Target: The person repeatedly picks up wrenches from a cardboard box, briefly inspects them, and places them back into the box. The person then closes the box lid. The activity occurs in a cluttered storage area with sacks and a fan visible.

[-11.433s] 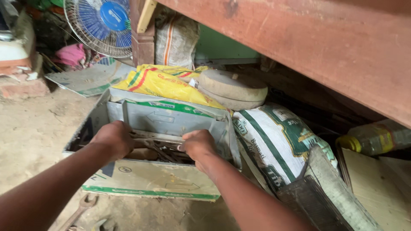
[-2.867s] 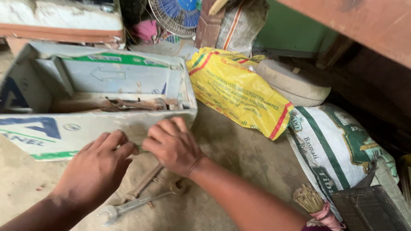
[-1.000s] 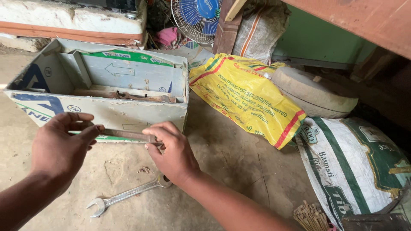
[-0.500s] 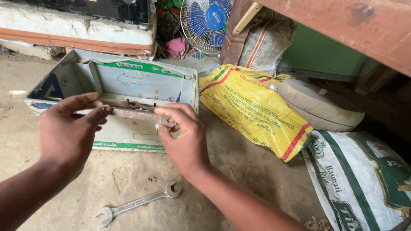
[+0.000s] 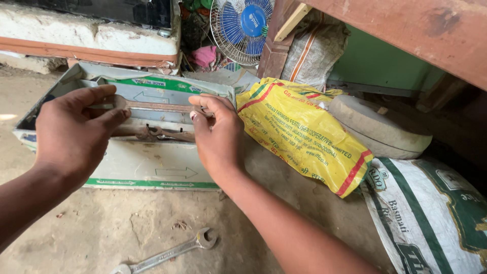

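Since half a second ago both hands have risen with the rusty tool and now hold it level over the open box; the silver spanner stays on the ground below. The left hand [image 5: 76, 134] pinches one end of the rusty flat wrench [image 5: 154, 106] between thumb and fingers — a long, thin bar of pitted brown metal. Under the grip lies the cardboard box [image 5: 152, 167], white with green stripes, soft at its edges, with more rusted ironwork inside. The right hand [image 5: 218, 134] closes fingertips on the bar's other end. Below that hand a smooth silver spanner [image 5: 170, 251] rests on dusty packed earth. Right of the grip slumps a yellow woven sack [image 5: 304, 134] — crinkled plastic weave
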